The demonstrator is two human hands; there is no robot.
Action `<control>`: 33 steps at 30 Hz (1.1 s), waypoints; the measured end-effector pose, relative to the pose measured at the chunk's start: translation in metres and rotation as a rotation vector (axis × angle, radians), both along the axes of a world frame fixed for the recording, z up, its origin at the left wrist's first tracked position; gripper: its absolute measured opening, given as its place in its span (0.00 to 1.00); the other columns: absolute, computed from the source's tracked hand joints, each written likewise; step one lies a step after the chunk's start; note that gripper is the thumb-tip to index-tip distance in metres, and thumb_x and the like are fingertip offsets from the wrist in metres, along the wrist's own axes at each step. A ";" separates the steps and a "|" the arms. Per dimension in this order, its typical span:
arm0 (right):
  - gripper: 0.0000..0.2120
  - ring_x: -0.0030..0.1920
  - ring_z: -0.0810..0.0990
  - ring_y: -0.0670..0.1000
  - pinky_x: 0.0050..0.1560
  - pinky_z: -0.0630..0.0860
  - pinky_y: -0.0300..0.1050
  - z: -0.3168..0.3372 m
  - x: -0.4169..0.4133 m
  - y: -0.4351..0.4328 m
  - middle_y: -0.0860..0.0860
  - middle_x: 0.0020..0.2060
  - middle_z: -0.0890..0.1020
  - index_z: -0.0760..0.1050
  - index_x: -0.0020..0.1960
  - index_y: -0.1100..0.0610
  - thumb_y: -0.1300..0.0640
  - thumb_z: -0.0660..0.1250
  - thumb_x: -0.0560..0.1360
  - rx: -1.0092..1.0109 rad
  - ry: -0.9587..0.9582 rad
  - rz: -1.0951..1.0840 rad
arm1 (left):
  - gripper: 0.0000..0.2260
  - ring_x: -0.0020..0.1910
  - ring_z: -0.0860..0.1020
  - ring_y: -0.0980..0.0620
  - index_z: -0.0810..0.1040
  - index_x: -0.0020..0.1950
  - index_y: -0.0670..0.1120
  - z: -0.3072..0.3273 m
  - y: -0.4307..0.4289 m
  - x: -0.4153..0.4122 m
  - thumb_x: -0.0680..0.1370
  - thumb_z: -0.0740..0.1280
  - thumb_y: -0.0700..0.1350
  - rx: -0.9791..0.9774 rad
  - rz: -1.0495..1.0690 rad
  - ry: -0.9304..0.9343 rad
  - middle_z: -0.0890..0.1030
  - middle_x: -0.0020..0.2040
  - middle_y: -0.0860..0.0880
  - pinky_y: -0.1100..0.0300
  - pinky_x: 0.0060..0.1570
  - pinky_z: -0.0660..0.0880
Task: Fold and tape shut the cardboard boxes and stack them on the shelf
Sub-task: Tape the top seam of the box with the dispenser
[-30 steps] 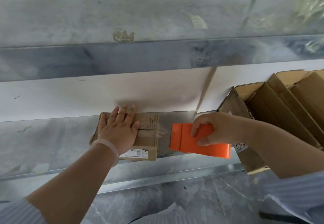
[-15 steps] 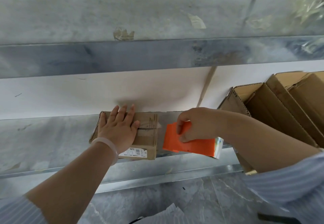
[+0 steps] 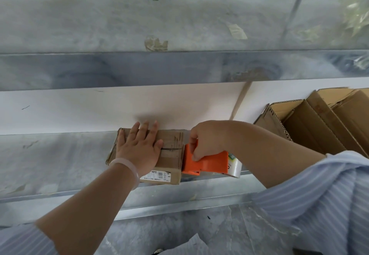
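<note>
A small closed cardboard box [image 3: 172, 151] with a white label on its front lies on the metal shelf [image 3: 50, 163]. My left hand [image 3: 138, 147] presses flat on the box top, fingers spread. My right hand [image 3: 207, 141] grips an orange tape dispenser [image 3: 207, 164] with a clear tape roll. The dispenser's front edge sits against the right end of the box, level with its top seam.
Several open, empty cardboard boxes [image 3: 311, 127] lean together at the right end of the same shelf. An upper metal shelf [image 3: 179, 35] runs above, with old tape scraps stuck on it. A white wall is behind. Grey floor and crumpled paper [image 3: 179, 244] lie below.
My right hand has brought the tape dispenser leftward, from a gap beside the box to touching its right end. My left hand has stayed flat on the box.
</note>
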State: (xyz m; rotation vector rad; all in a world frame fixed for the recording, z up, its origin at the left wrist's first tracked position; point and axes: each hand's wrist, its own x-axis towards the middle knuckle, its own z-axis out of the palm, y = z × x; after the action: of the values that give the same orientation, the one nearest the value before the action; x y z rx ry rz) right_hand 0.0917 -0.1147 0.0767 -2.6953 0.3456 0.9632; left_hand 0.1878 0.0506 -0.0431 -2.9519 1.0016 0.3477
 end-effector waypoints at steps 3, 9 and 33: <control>0.12 0.50 0.78 0.53 0.45 0.72 0.44 -0.023 -0.011 0.011 0.48 0.47 0.78 0.76 0.60 0.52 0.53 0.67 0.77 -0.169 -0.055 0.122 | 0.26 0.79 0.40 0.50 0.35 0.78 0.57 0.001 -0.001 0.000 0.82 0.38 0.59 -0.009 0.006 -0.003 0.43 0.81 0.53 0.42 0.76 0.39; 0.11 0.44 0.74 0.50 0.44 0.69 0.45 -0.067 -0.043 0.023 0.50 0.47 0.77 0.74 0.61 0.57 0.58 0.64 0.79 -0.287 0.059 0.135 | 0.26 0.79 0.41 0.50 0.37 0.79 0.56 -0.001 0.003 -0.001 0.81 0.38 0.60 -0.039 -0.002 -0.019 0.44 0.81 0.54 0.42 0.76 0.39; 0.26 0.46 0.82 0.65 0.51 0.71 0.56 -0.173 -0.077 -0.051 0.66 0.54 0.82 0.82 0.59 0.45 0.56 0.52 0.70 -0.637 -0.391 0.239 | 0.35 0.79 0.44 0.50 0.38 0.79 0.56 -0.003 0.004 -0.005 0.71 0.26 0.62 -0.059 0.012 -0.085 0.47 0.81 0.54 0.44 0.76 0.39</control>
State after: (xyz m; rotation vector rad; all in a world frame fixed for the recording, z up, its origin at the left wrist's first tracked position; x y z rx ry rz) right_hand 0.0143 -0.1658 -0.0966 -3.4794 0.2866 0.3853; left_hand 0.1826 0.0548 -0.0458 -2.9973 1.0023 0.1937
